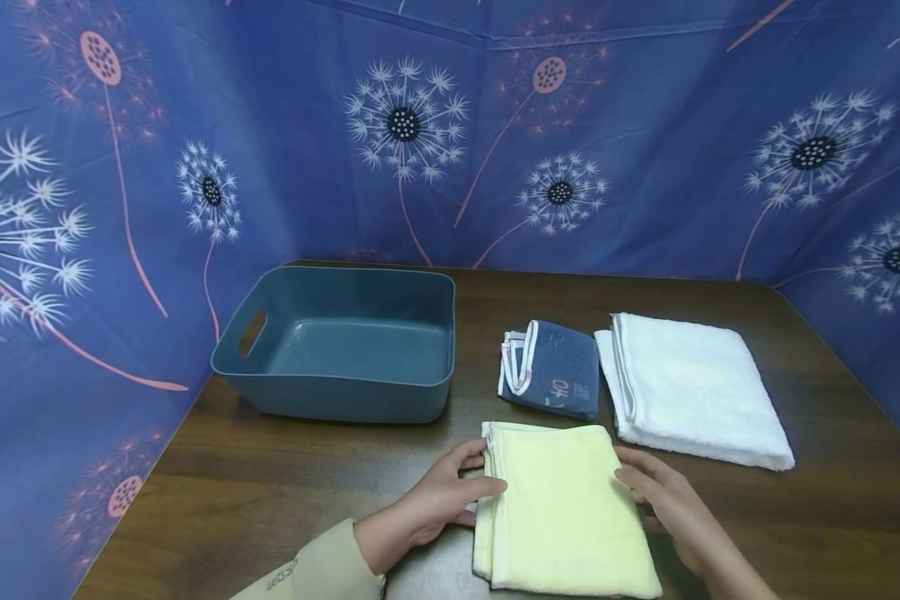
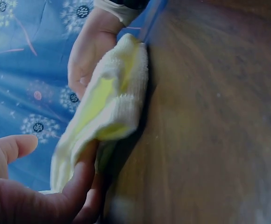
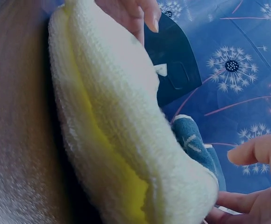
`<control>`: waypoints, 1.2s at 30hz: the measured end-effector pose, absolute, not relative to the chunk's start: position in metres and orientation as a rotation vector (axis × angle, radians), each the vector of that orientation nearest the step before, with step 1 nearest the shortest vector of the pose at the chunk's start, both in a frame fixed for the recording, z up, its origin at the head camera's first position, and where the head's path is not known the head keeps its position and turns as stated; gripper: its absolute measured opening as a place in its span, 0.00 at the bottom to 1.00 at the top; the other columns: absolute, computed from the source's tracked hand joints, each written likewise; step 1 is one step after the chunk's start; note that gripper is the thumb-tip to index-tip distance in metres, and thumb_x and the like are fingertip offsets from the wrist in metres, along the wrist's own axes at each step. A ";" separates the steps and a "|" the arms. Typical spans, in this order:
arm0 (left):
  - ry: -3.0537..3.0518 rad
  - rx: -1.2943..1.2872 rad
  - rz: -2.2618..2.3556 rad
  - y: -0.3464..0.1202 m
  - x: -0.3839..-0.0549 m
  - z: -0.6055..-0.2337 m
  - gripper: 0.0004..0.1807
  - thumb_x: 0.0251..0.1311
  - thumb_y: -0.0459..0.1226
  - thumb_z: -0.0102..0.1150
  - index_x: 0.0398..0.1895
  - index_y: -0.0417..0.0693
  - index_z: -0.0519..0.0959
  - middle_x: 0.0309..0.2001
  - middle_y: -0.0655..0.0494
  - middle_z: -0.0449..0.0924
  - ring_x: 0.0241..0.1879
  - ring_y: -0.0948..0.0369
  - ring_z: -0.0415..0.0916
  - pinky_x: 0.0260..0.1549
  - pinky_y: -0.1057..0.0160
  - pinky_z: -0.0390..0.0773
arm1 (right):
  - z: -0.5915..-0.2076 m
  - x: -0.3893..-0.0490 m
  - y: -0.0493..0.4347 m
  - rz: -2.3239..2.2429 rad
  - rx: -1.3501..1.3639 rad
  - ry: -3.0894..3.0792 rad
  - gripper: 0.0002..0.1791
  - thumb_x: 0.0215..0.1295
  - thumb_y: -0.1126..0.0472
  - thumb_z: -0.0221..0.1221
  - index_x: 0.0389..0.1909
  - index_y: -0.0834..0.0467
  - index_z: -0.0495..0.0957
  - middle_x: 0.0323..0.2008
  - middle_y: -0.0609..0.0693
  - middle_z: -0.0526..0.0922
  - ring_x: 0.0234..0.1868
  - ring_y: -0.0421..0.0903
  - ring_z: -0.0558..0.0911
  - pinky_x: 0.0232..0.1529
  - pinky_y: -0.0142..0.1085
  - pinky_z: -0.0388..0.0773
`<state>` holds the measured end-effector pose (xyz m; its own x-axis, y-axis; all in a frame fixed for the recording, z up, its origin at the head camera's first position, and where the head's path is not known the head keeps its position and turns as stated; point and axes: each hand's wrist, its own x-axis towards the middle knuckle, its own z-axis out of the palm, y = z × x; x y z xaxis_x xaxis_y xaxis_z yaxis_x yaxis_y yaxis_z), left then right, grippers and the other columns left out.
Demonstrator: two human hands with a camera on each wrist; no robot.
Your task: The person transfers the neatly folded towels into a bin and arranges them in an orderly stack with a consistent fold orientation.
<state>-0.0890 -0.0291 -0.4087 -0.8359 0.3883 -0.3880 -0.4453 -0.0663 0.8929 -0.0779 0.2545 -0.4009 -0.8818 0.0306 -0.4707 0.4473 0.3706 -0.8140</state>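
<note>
Brown table (image 1: 832,525): left hand (image 1: 442,497), right hand (image 1: 662,493), both wide, either side of yellow towel (image 1: 566,508).

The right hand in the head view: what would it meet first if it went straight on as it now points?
The right hand would first meet the yellow towel, which it appears to touch; beyond, the blue cloth seems next in line, though depth is unclear.
</note>
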 end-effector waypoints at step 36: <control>1.772 -0.037 1.960 -0.023 -0.098 -0.416 0.33 0.52 0.25 0.61 0.63 0.37 0.63 0.44 0.46 0.78 0.36 0.53 0.79 0.31 0.55 0.80 | -0.408 -0.074 0.250 -1.763 0.413 2.306 0.34 0.56 0.64 0.64 0.63 0.64 0.63 0.51 0.59 0.74 0.38 0.46 0.78 0.34 0.42 0.80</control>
